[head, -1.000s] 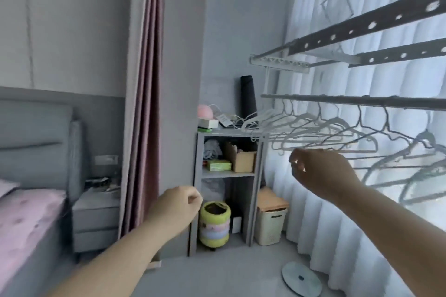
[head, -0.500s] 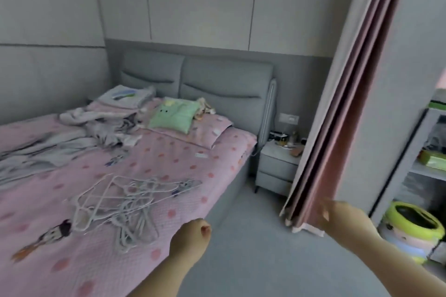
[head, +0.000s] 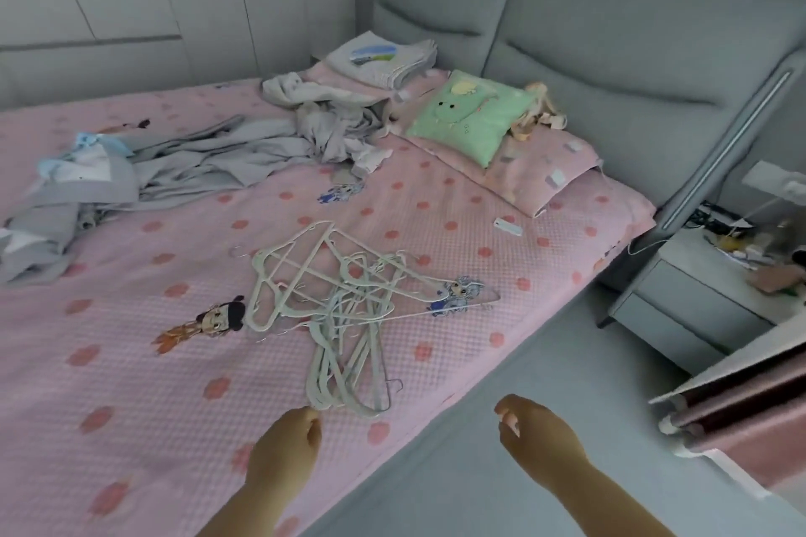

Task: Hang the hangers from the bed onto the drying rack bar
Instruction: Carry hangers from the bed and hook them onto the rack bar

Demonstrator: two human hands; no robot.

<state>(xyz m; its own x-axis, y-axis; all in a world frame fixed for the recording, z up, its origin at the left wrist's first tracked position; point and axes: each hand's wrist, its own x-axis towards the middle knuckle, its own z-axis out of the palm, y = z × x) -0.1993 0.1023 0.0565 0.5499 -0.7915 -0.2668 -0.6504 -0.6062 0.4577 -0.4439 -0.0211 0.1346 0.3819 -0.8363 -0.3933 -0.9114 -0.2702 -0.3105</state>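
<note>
Hangers are seen in the head view as a tangled pile of pale plastic, lying flat on the pink dotted cover of the bed, toward its near edge and between two cartoon figures printed on the cover. The pile is spread wide at the far end and narrows toward the camera.

The left hand is held over the bed edge, just beside the nearest end of the pile. Its fingers are loosely curled and nothing is held in them; whether a fingertip touches the closest hanger cannot be told. The right hand is held over the grey floor, apart from the bed, with its fingers also loosely curled around nothing.

Crumpled grey clothes are strewn across the far left of the bed. A green pillow is propped on a pink one against the grey padded headboard, and a folded cloth is placed to its left. A grey nightstand is set beside the bed at the right, with a pink curtain nearer the camera.
</note>
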